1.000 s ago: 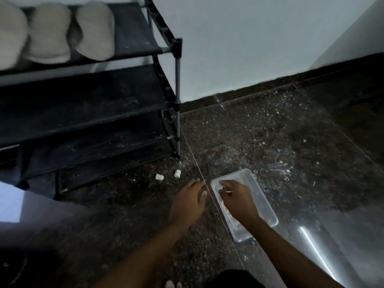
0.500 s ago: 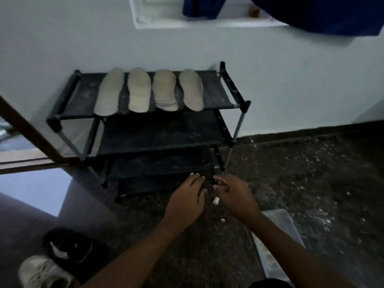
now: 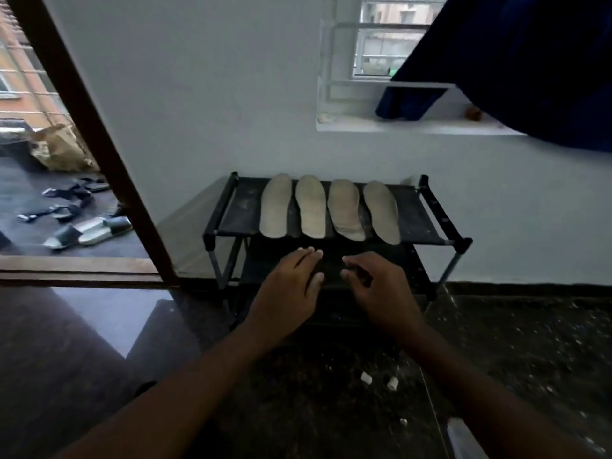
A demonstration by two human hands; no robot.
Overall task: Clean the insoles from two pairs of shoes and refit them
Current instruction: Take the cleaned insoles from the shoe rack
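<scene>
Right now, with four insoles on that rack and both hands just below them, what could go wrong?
The four insoles reach the front edge of the rack; the left hand or right hand could knock one onto the gritty floor, dirtying it again. The small white pieces lying there might be stepped on.

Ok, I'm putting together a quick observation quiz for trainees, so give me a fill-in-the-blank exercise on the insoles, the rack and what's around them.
1. ____ insoles lie side by side on the shoe rack.
2. They rest on the rack's ____ shelf.
3. Two small white pieces lie on the ____ in front of the rack.
4. The cloth hanging by the window is dark ____.
Missing words: four; top; floor; blue.
</scene>
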